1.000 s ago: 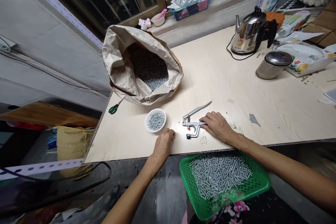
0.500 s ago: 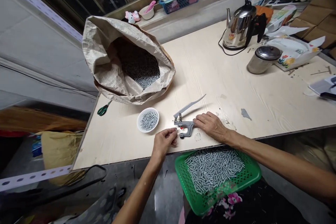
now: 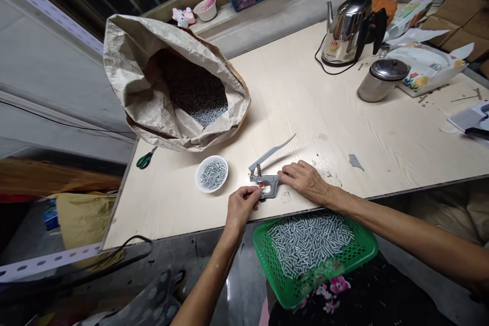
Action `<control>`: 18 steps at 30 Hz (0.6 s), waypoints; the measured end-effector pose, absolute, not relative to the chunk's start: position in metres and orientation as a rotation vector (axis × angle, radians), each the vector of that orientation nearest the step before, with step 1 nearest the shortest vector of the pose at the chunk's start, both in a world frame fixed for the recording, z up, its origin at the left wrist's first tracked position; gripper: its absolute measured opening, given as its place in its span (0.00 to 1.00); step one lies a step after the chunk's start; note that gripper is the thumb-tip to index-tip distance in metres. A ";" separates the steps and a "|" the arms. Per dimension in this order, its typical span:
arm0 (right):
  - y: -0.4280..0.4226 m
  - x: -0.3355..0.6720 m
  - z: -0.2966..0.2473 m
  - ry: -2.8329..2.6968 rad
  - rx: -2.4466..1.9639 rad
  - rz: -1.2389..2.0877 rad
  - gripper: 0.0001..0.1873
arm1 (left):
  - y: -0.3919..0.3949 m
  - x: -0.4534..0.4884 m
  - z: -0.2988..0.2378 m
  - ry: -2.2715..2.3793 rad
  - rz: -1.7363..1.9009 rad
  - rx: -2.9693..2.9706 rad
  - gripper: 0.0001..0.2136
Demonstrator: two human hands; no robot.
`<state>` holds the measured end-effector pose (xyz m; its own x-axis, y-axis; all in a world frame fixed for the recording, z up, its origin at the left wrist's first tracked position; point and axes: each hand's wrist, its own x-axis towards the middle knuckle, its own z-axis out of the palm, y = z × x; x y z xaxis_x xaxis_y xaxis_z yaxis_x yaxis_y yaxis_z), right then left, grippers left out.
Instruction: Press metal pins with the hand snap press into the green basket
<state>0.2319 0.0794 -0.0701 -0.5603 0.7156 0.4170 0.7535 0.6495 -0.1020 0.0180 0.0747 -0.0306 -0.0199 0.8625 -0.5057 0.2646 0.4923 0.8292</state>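
Note:
Grey snap-fastener pliers [image 3: 271, 179] lie on the table with the upper handle raised and a red piece in the jaw. My right hand [image 3: 305, 181] has its fingers closed on the end of the pliers' lower body. At the jaw opening, my left hand [image 3: 243, 205] is closed in a pinch; whatever is between thumb and finger is too small to make out. Left of it stands a white bowl [image 3: 198, 181] of small silver metal pins. Below the table edge, a green basket [image 3: 280, 293] full of similar pins rests on the lap.
A large paper sack [image 3: 130, 86] with metal pins inside stands behind the bowl. Green-handled scissors [image 3: 144, 161] lie near the left edge. A kettle [image 3: 346, 30], a metal canister [image 3: 382, 81] and a tissue pack [image 3: 428, 69] stand at the back right.
My left hand has moved right and slightly in, so its fingertips are now at the pliers' jaw. My right hand keeps its hold. The view has shifted slightly.

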 end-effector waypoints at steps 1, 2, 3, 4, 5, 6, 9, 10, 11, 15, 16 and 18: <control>0.080 0.232 -0.070 -2.453 -1.160 -0.128 0.13 | 0.076 0.018 -0.030 1.567 0.614 1.008 0.19; 0.080 0.232 -0.070 -2.462 -1.168 -0.137 0.13 | 0.077 0.019 -0.030 1.569 0.595 1.007 0.18; 0.080 0.231 -0.071 -2.472 -1.176 -0.145 0.14 | 0.078 0.019 -0.029 1.572 0.575 1.002 0.17; 0.080 0.231 -0.071 -2.481 -1.181 -0.146 0.14 | 0.080 0.019 -0.028 1.574 0.546 0.995 0.16; 0.080 0.231 -0.071 -2.488 -1.183 -0.140 0.13 | 0.082 0.019 -0.026 1.574 0.505 0.988 0.14; 0.080 0.230 -0.072 -2.495 -1.183 -0.130 0.13 | 0.084 0.018 -0.024 1.569 0.450 0.981 0.13; 0.081 0.229 -0.073 -2.519 -1.171 -0.087 0.12 | 0.090 0.016 -0.018 1.528 0.237 0.979 0.10; 0.081 0.229 -0.073 -2.528 -1.167 -0.070 0.11 | 0.091 0.015 -0.017 1.513 0.171 0.979 0.09; 0.081 0.229 -0.073 -2.536 -1.164 -0.052 0.11 | 0.092 0.014 -0.015 1.503 0.117 0.977 0.09; 0.080 0.228 -0.074 -2.524 -1.166 0.034 0.08 | 0.093 0.012 -0.011 1.490 -0.027 0.944 0.11; 0.079 0.228 -0.074 -2.514 -1.169 0.052 0.08 | 0.092 0.013 -0.010 1.493 -0.050 0.933 0.12; 0.077 0.229 -0.075 -2.501 -1.167 0.085 0.08 | 0.090 0.014 -0.009 1.500 -0.083 0.907 0.12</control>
